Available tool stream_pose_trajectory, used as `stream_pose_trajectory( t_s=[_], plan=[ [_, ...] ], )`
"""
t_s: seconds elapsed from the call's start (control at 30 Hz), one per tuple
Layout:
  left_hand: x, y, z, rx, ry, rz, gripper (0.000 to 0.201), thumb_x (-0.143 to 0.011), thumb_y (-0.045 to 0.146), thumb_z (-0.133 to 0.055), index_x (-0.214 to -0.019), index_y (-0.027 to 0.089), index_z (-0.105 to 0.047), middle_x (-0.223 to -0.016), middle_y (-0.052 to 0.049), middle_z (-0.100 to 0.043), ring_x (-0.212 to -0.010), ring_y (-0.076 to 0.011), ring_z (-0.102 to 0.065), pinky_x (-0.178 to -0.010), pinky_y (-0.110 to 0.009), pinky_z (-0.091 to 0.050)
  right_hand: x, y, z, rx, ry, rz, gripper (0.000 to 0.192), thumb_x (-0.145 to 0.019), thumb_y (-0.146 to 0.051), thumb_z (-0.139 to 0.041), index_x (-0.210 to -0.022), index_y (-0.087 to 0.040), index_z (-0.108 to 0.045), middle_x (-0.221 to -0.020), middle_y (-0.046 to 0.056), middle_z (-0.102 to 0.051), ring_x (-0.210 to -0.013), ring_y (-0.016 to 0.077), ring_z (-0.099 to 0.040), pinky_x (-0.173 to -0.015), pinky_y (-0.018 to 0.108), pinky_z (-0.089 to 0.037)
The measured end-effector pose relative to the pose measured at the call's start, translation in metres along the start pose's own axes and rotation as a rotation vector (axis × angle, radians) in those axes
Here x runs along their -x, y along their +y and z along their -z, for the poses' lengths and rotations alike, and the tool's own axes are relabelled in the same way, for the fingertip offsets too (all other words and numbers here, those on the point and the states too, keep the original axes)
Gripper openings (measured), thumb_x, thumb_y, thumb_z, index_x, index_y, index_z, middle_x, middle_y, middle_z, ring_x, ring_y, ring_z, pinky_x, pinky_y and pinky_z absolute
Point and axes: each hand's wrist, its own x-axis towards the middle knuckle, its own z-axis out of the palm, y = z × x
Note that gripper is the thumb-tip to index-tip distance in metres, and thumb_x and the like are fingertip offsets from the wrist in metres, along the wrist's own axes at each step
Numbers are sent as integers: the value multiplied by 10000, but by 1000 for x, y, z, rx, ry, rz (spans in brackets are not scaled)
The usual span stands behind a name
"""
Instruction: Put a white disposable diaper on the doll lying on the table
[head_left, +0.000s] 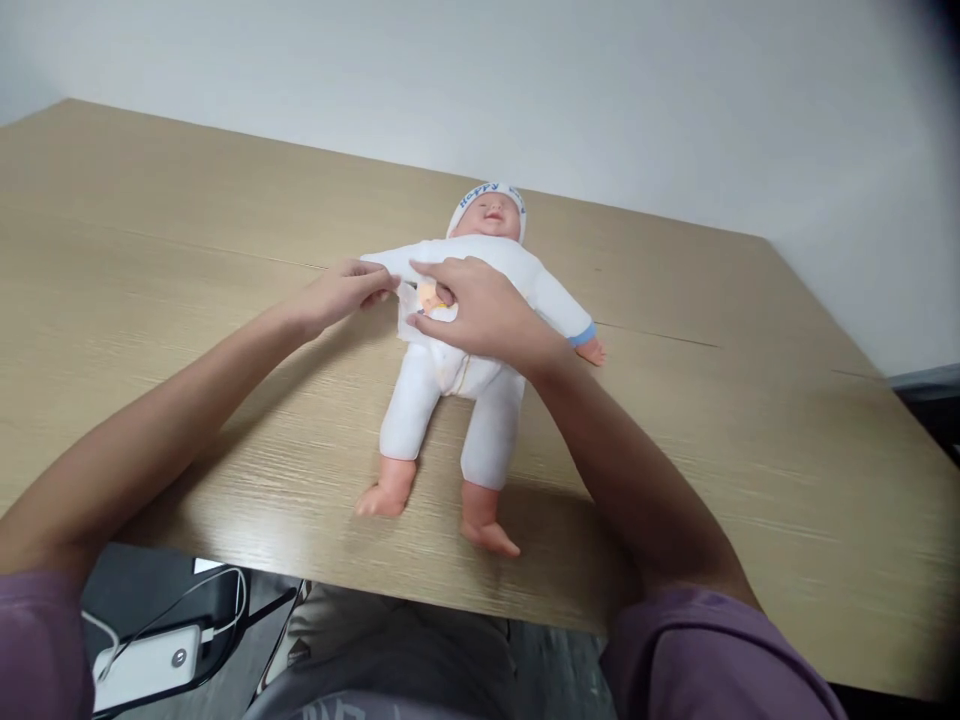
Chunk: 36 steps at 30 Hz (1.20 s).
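A baby doll [405, 400] in a white outfit and a white cap with blue lettering lies on its back, feet toward me. A white diaper [450, 368] is around its hips, and a thin, pale side flap [406, 325] stands out at the left. My left hand [349, 295] is closed at that side, fingertips pinching the flap's upper edge. Over the doll's belly is my right hand [480, 305], thumb and index finger spread apart near the flap. It partly hides the diaper's front and a coloured print on it.
The doll lies on a wide wooden table [225, 230] with a pale wall [600, 90] behind it. Below the front edge at the left, a white power bank [146, 668] with a cable rests on a dark surface.
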Motion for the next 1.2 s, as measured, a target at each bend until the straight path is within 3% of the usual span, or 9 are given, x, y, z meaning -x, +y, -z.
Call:
stream_pose_trajectory(
  t_s=[0.1, 0.23, 0.33, 0.43, 0.5, 0.6, 0.7, 0.8, 1.2],
  plan=[
    [-10, 24, -22, 79, 2, -52, 399, -1039, 422, -624, -705, 225, -530, -760, -45, -556, -745, -204, -562, -783, -401, -520, 1, -6, 1, -62, 6, -77, 930, -982, -456, -836, -1794, -165, -488, -1146, 93, -798, -1147, 355, -700, -1061, 486, -535],
    [-25, 43, -44, 196, -68, -51, 351, -1042, 335, -659, -726, 196, -599, -771, -40, -578, -707, -164, -518, -707, -336, -424, 1, -14, 12, -131, -41, -172, 937, -1030, -391, -769, -1838, -112, -383, -1221, 137, -824, -1169, 352, -725, -1050, 470, -554],
    [-32, 42, -48, 227, -80, -116, 405, -1125, 293, -561, -732, 193, -569, -789, -42, -551, -729, -169, -496, -707, -338, -394, -1, -12, 16, -178, -38, -217, 829, -1060, -367, -730, -1821, -212, -439, -1184, 95, -834, -1114, 339, -737, -1017, 453, -560],
    [-35, 31, -47, 331, -32, -151, 344, -1196, 266, -492, -857, 212, -513, -853, -34, -552, -777, -167, -541, -757, -339, -435, -2, -9, 17, -213, -15, -231, 753, -1081, -320, -693, -1788, -177, -477, -1149, 80, -821, -1010, 296, -711, -996, 434, -529],
    [-38, 21, -46, 414, 10, -156, 269, -1227, 348, -523, -990, 242, -451, -911, -21, -584, -754, -157, -572, -751, -339, -456, -2, -9, 17, -236, -1, -241, 685, -1098, -284, -655, -1756, -166, -505, -1061, 43, -795, -942, 250, -665, -969, 403, -498],
    [-43, 5, -50, 439, 21, -216, 423, -1187, 594, -633, -1076, 277, -376, -960, -4, -581, -679, -139, -548, -713, -334, -450, -2, -11, 18, -296, 17, -277, 579, -1115, -283, -646, -1688, -256, -567, -881, -36, -696, -874, 204, -576, -902, 350, -453],
    [-47, -7, -58, 413, 28, -305, 604, -1030, 778, -784, -1084, 281, -446, -1000, -7, -533, -689, -133, -509, -707, -330, -417, -1, -12, 18, -354, 54, -303, 559, -1103, -236, -654, -1659, -253, -596, -785, -66, -593, -814, 190, -515, -839, 333, -426],
    [-47, -14, -64, 423, 19, -363, 616, -951, 808, -844, -1080, 275, -564, -1044, -32, -567, -765, -159, -535, -731, -340, -419, 1, -12, 16, -373, 112, -312, 557, -1081, -171, -636, -1636, -206, -619, -736, -80, -523, -761, 186, -483, -802, 336, -420],
    [-41, -27, -62, 367, 34, -406, 551, -949, 747, -904, -1157, 251, -788, -928, -18, -692, -725, -137, -504, -656, -331, -360, 3, -21, 12, -327, 251, -390, 419, -976, -117, -698, -1371, -251, -733, -664, -105, -463, -683, 171, -450, -741, 322, -420]
  ],
)
